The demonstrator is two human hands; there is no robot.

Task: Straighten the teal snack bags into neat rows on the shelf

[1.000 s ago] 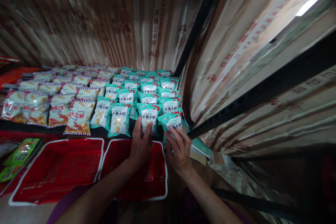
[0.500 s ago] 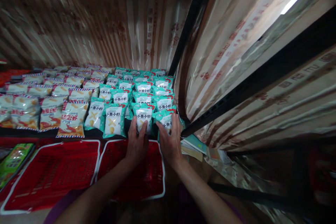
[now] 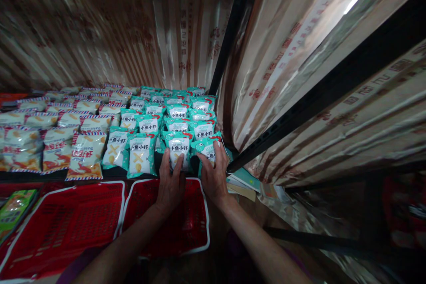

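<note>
Green-and-white snack bags stand in rows on a dark shelf. My left hand (image 3: 171, 184) rests at the lower part of a front snack bag (image 3: 179, 143), its fingers apart and touching the bag. At the right end of the front row, my right hand (image 3: 214, 179) has thumb and fingers on either side of another green snack bag (image 3: 207, 147), which leans slightly and is partly covered by the hand. Left of my hands, a green snack bag (image 3: 142, 153) stands upright in the same row.
White snack bags with striped edges (image 3: 85, 153) fill the shelf's left side. Below the shelf edge are two red baskets with white rims, one left (image 3: 80, 213) and one under my left arm (image 3: 140, 199). A black post (image 3: 282, 128) slants at right, before striped curtains (image 3: 186, 22).
The view has shifted slightly, so the shelf and bags appear a little further left. Both hands keep nearly the same places at the two front green bags.
</note>
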